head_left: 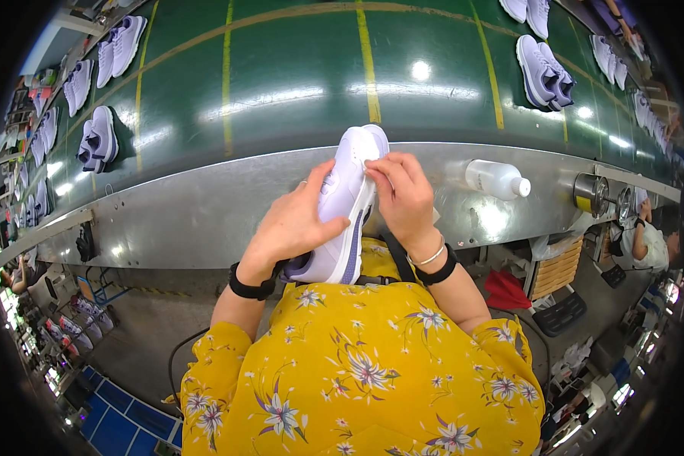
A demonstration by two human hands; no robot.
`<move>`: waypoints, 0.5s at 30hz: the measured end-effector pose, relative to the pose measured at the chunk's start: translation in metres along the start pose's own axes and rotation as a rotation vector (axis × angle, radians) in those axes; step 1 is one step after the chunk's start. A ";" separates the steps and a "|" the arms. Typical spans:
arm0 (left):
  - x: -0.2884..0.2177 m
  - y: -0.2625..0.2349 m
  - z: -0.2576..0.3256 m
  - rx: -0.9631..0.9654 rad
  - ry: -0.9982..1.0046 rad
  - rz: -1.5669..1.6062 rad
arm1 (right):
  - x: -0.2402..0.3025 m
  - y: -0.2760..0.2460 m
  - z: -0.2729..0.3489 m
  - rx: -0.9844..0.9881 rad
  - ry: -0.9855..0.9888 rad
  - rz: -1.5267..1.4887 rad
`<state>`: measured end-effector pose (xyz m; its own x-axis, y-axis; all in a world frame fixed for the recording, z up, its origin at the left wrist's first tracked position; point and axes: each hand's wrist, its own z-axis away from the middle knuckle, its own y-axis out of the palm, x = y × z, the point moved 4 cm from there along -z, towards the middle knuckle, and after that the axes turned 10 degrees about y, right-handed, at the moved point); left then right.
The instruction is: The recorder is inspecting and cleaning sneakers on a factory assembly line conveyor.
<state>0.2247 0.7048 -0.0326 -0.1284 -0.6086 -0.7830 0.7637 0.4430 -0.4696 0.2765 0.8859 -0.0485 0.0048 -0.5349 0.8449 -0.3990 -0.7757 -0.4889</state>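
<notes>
A pale lavender sneaker (344, 182) is held in front of me, tilted, with its toe pointing away and its heel close to my body. My left hand (292, 220) grips it from the left, the thumb lying across its side. At the right side of the toe, my right hand (404, 190) has thumb and forefinger pinched together against the upper. Something small and white shows at those fingertips, too small to name. The sole has a white midsole with purple parts. A second pale rounded edge (378, 138) shows beside the toe; I cannot tell whether it belongs to another shoe.
A metal ledge (205, 197) runs across in front of me, bearing a white plastic bottle (496, 179) and a metal container (587, 194) at right. Beyond lies a green belt (296, 68) with yellow lines and sneaker pairs (543, 72). A wooden-slatted chair (556, 267) stands lower right.
</notes>
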 end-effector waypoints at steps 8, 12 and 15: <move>-0.001 0.010 -0.009 -0.021 0.079 -0.047 | -0.009 -0.009 0.008 0.016 -0.102 0.088; -0.005 0.011 -0.013 0.004 0.053 -0.062 | -0.012 -0.006 -0.003 -0.043 -0.039 0.114; 0.002 0.017 -0.014 -0.006 0.064 -0.067 | -0.013 -0.009 0.029 0.076 -0.072 0.089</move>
<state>0.2281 0.7206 -0.0476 -0.2191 -0.5937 -0.7743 0.7481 0.4073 -0.5240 0.3066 0.8900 -0.0620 0.0393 -0.6235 0.7808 -0.3304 -0.7456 -0.5788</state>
